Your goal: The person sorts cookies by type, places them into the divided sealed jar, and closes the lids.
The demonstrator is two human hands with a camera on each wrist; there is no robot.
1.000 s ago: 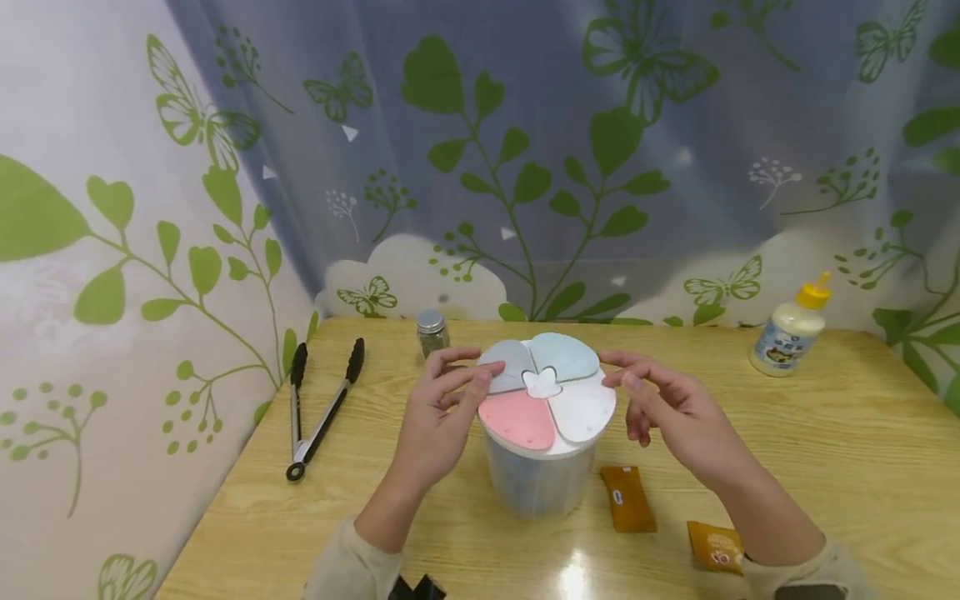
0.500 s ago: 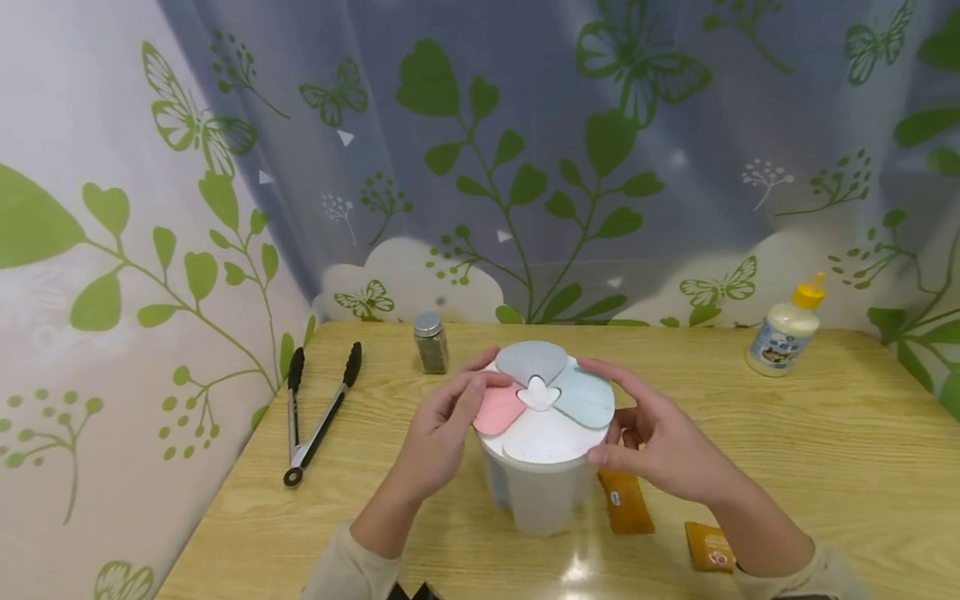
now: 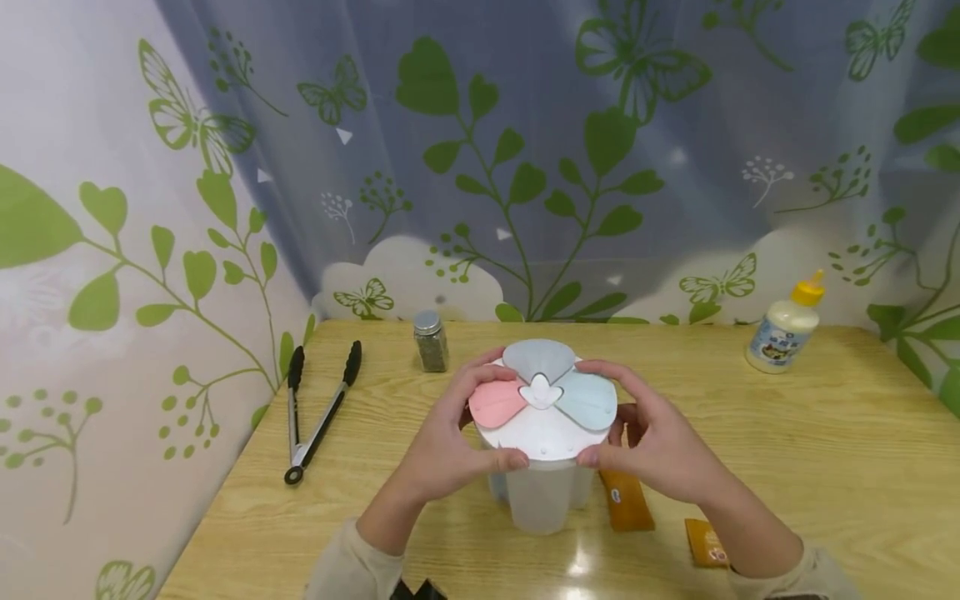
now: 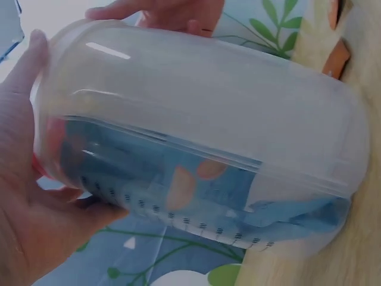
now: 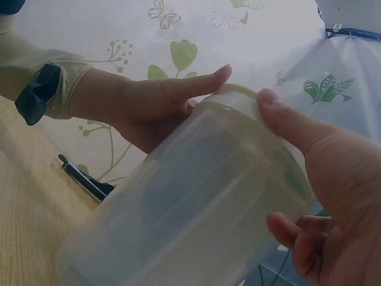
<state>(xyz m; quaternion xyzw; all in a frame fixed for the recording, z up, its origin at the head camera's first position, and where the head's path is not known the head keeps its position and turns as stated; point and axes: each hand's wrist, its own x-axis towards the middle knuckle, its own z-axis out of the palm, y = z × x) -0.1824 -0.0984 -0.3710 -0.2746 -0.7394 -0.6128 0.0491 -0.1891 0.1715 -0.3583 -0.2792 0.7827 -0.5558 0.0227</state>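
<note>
Between my hands stands a clear plastic storage canister [image 3: 538,507], its body split into upright compartments. Its round lid [image 3: 542,436] carries pink, grey, pale blue and white petals around a small white centre. My left hand [image 3: 448,435] grips the lid's left side, fingers along the far edge and thumb at the front rim. On the opposite side my right hand [image 3: 663,437] holds the rim, thumb in front and fingers bent round the back. Through the wall in the left wrist view, a blue packet [image 4: 140,161] shows inside, beside a printed scale.
Metal tongs with black tips [image 3: 322,425] lie spread at the left. A small glass jar of dried flakes [image 3: 431,346] stands behind the canister. Two orange packets, one [image 3: 628,504] by the canister and one [image 3: 705,543] under my right forearm, lie on the table. A yellow-capped squeeze bottle [image 3: 783,333] stands back right.
The canister and lid have turned clockwise, bringing the white petal to the front. My right hand has come in onto the rim, and my left thumb has moved from the lid's top to its front edge.
</note>
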